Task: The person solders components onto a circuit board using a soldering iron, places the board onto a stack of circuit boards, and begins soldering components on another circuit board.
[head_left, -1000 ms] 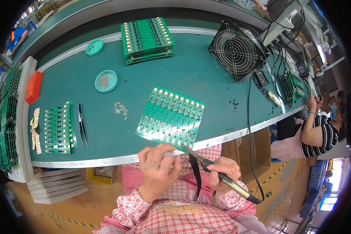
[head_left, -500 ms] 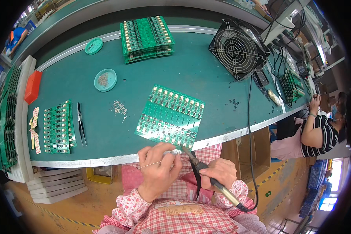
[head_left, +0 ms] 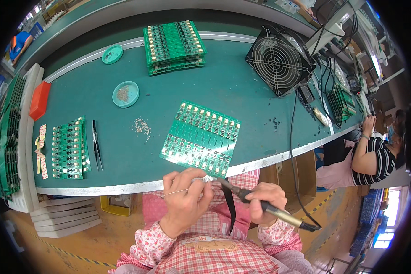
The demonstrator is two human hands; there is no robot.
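Observation:
My left hand is closed around a thin solder wire, just in front of the table's near edge. A small shiny patch shows at its fingertips; what it is I cannot make out. My right hand grips a soldering iron, whose tip points left toward those fingertips. Directly beyond both hands lies a green circuit board panel carrying rows of small components, its near corner by the table edge. Whether the iron's tip touches anything is too small to tell.
Loose tiny parts and a round dish lie left of the panel. Tweezers rest beside smaller boards. At the back stand stacked panels and a black fan. A cable crosses the right side. A co-worker sits at right.
My right hand has shifted right, and the soldering iron now lies flatter, its tip a little lower and off the panel's near edge. My left hand has barely moved.

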